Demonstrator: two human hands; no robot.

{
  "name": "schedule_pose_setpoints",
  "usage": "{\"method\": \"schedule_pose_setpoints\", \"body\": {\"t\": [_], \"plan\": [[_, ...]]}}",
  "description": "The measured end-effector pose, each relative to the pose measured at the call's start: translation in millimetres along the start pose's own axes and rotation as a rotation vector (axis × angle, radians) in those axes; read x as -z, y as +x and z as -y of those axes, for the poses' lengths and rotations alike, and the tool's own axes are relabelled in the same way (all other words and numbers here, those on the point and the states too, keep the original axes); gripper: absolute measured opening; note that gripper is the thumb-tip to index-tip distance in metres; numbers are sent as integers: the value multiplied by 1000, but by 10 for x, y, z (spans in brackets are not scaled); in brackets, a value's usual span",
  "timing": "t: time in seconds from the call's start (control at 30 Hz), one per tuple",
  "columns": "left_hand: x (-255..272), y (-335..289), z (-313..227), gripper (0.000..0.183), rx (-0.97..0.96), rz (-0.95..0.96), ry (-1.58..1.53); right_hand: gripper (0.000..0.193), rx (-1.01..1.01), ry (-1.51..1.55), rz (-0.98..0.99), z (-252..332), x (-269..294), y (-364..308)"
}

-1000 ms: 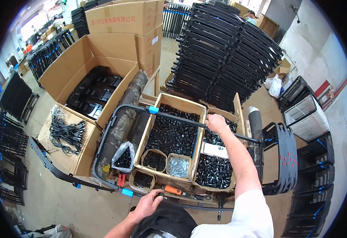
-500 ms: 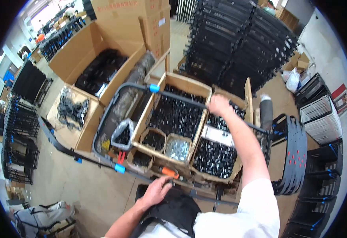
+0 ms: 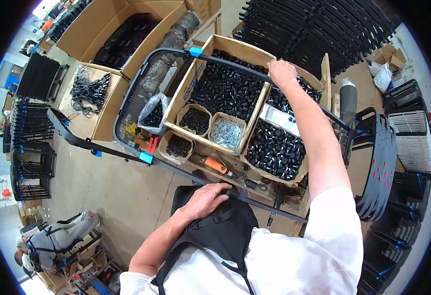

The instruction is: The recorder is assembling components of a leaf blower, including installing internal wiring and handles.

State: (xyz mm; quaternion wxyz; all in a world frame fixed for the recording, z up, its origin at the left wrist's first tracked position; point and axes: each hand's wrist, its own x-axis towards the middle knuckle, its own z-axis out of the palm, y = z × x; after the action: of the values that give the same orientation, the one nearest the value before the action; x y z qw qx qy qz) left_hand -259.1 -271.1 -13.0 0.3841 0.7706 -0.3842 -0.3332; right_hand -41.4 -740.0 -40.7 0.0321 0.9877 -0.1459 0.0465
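Right hand (image 3: 283, 73) grips frame (image 3: 235, 63) above box (image 3: 203, 59) of black caps (image 3: 225, 91)

A factory assembly workshop: cardboard boxes (image 3: 225, 88) of black plastic caps and screws (image 3: 227, 132) at twelve o'clock, stacked black frames (image 3: 319, 29) at one o'clock, bare concrete floor (image 3: 122, 191) at seven o'clock.
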Motion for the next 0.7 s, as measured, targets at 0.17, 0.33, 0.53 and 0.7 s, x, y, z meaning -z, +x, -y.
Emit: {"method": "schedule_pose_setpoints", "body": {"t": [0.17,0.33,0.53,0.7], "plan": [[47,-48,71,36,-161,-59,146,31,46,-215,-94,84,97,51],[21,-10,11,32,-270,12,238,20,-91,-68,-112,156,-143,2],[3,25,20,36,-254,134,124,25,-48,119,-75,162,80,-83],[-96,17,145,38,-79,46,-208,38,19,161,232,112,389,-70]]}}
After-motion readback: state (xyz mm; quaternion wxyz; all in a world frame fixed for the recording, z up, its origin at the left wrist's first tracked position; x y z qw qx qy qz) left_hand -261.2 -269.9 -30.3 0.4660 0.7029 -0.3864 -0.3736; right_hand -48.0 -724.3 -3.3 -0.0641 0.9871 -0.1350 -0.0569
